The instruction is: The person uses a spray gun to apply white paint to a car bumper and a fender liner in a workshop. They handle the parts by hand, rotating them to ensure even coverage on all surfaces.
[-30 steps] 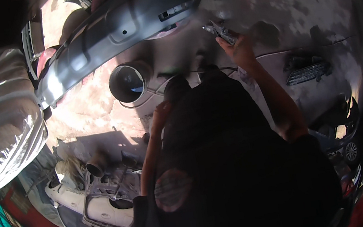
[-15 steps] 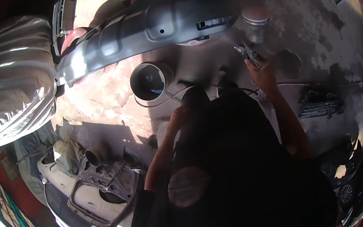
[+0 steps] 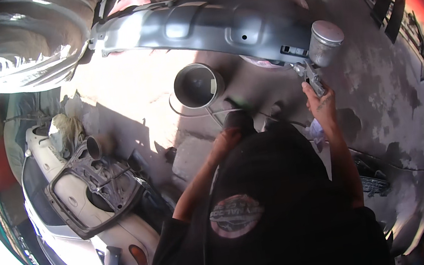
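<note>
The right hand [image 3: 323,105], right of centre, is wrapped around a metal spray gun [image 3: 315,80], its nozzle just beside the right end of a grey bumper cover [image 3: 207,29]. The cover lies up and left of that grip, its long axis running across the upper frame, dipping rightward. The left hand [image 3: 226,140] is farther off, lower centre; I cannot tell its grip.

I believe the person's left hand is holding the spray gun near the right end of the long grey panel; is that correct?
Not quite: the head view shows the right hand holding the spray gun near the right end of the long grey panel.
</note>
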Demonstrator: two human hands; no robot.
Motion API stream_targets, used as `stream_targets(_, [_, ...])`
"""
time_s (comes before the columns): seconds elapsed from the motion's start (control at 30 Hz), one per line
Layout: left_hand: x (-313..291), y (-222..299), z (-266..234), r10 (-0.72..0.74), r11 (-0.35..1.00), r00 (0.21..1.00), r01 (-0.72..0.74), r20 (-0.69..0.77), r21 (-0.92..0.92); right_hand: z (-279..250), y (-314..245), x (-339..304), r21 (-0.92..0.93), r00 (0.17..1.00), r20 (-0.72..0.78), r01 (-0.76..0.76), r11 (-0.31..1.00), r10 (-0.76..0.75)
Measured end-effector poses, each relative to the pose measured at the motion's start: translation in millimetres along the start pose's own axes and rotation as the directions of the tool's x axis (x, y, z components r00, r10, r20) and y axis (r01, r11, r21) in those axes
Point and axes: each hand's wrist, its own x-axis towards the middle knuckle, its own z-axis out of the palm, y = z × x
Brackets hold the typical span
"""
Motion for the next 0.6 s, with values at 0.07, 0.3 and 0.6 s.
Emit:
stream_targets(0.07, [1, 28, -15, 0.033, 0.999, 0.999, -0.033, -0.022, -0.040, 5, -10, 8, -0.025, 0.998, 0.034, 0.052, 0.998, -0.051])
stream_targets(0.3, [15, -21, -35, 0.033, 0.983, 0.999, -0.030, 0.013, -0.180, 84, -73, 14, 0.033, 0.982, 0.146, 0.116, 0.993, -0.119])
stream_targets(0.6, [68, -69, -97, 0.207, 0.941, 0.978, -0.189, 0.034, -0.280, 184, -121, 51, -0.209, 0.969, 0.136, 0.231, 0.950, -0.205])
